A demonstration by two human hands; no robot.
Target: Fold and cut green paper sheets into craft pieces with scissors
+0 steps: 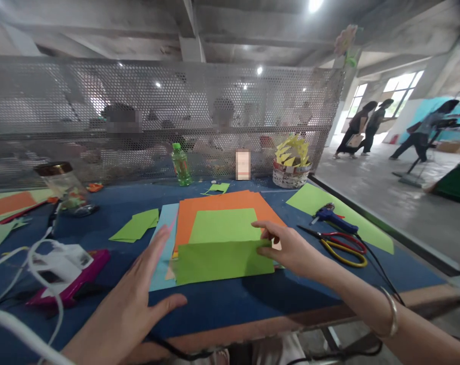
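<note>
A green sheet of paper is folded across its middle, its near half standing up toward me. My right hand pinches the right end of this sheet between thumb and fingers. To the left of the paper, my left hand is held apart from it, thumb and fingers spread with nothing in them. Under the green sheet lies a stack of orange paper, and light blue paper sticks out on the stack's left side.
Scissors and a blue glue gun lie at right, partly over a green sheet. A power strip with white cables is at left. A jar, a green bottle and a basket stand farther back before a mesh partition.
</note>
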